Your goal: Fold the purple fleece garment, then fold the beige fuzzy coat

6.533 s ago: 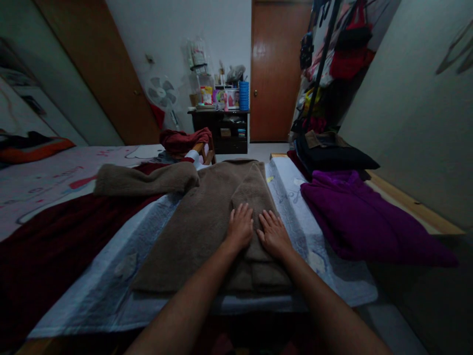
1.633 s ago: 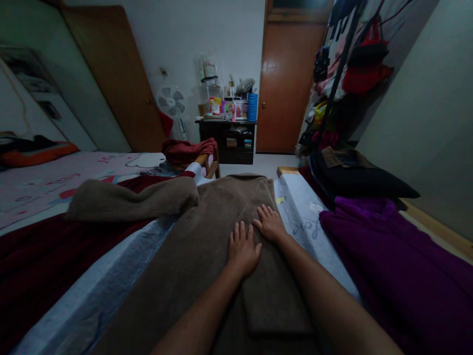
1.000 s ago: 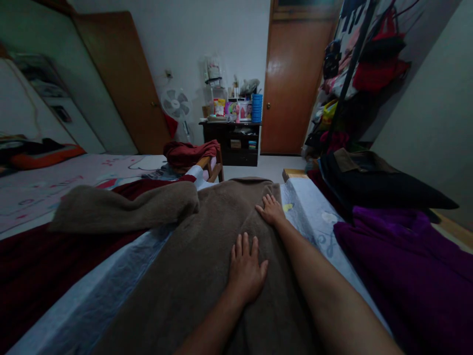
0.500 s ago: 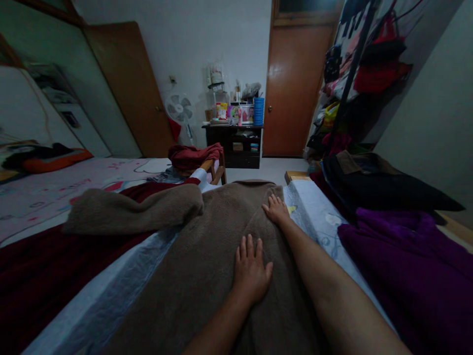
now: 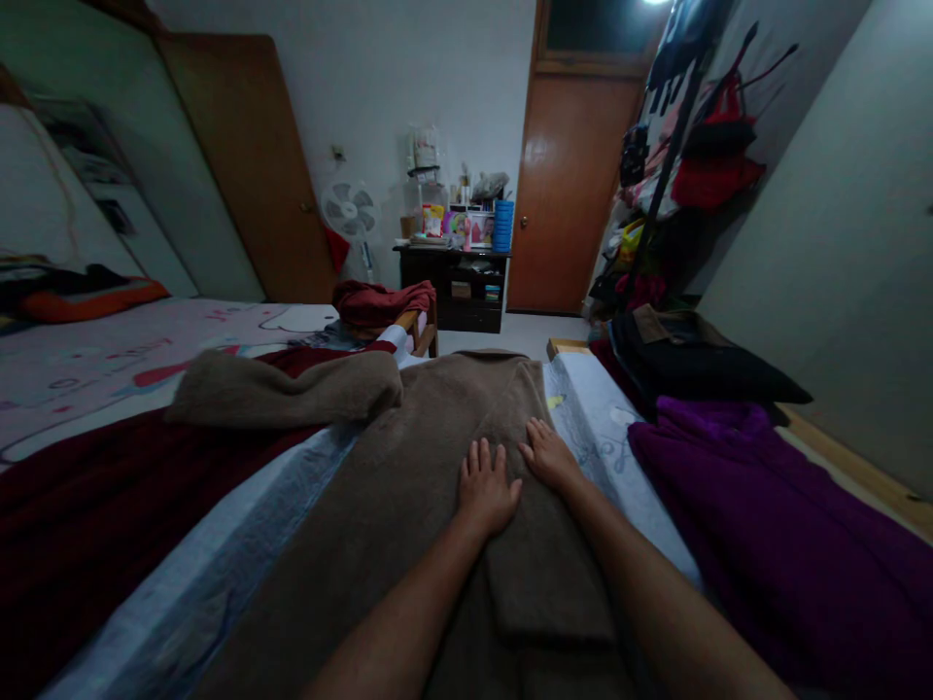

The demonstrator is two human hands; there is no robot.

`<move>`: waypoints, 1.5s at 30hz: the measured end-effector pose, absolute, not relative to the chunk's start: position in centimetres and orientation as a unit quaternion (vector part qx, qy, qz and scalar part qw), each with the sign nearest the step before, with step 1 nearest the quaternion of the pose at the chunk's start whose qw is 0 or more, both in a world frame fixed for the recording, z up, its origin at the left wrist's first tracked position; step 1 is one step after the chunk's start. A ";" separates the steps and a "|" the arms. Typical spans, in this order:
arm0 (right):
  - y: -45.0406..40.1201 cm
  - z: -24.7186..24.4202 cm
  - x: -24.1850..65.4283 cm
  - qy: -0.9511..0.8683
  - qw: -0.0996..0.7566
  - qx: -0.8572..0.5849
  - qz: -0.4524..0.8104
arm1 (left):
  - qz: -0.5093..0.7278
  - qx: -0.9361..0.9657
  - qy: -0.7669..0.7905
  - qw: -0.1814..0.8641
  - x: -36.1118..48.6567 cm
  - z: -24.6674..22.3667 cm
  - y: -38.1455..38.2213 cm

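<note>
A brown fuzzy coat (image 5: 379,535) lies spread on the bed, its collar at the far end. One sleeve (image 5: 284,389) stretches out to the left; the other (image 5: 550,583) is folded in over the coat body, its cuff end toward me. My left hand (image 5: 488,491) rests flat on the middle of the coat, fingers spread. Just right of it, my right hand (image 5: 552,457) lies palm down by the coat's right edge, near the folded sleeve's upper part. Neither hand grips anything.
Dark red cloth (image 5: 109,486) lies under the left sleeve. On the right are a folded purple garment (image 5: 729,506) and a dark clothes pile (image 5: 707,360). Beyond the bed stand a black cabinet (image 5: 470,316), a fan (image 5: 350,209) and a wooden door (image 5: 569,194).
My right hand has drawn back toward me along the coat's right side. My left hand has shifted slightly forward. The view has turned a little, showing more of the folded sleeve.
</note>
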State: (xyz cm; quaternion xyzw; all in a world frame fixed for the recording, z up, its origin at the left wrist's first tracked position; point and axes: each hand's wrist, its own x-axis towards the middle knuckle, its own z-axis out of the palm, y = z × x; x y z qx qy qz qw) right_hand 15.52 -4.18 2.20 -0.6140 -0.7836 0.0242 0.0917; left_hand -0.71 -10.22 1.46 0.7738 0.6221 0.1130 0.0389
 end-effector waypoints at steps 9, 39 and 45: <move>-13.2 4.2 14.6 -0.774 0.040 -0.625 0.090 | 0.084 0.776 0.623 0.059 -1.1 2.3 -10.3; -22.0 3.5 11.8 -0.788 0.125 -0.602 0.042 | 0.128 0.824 0.503 0.228 -4.7 2.6 -22.2; -22.0 2.7 11.7 -0.791 0.125 -0.598 0.036 | 0.219 0.791 0.492 0.290 -5.6 2.3 -22.1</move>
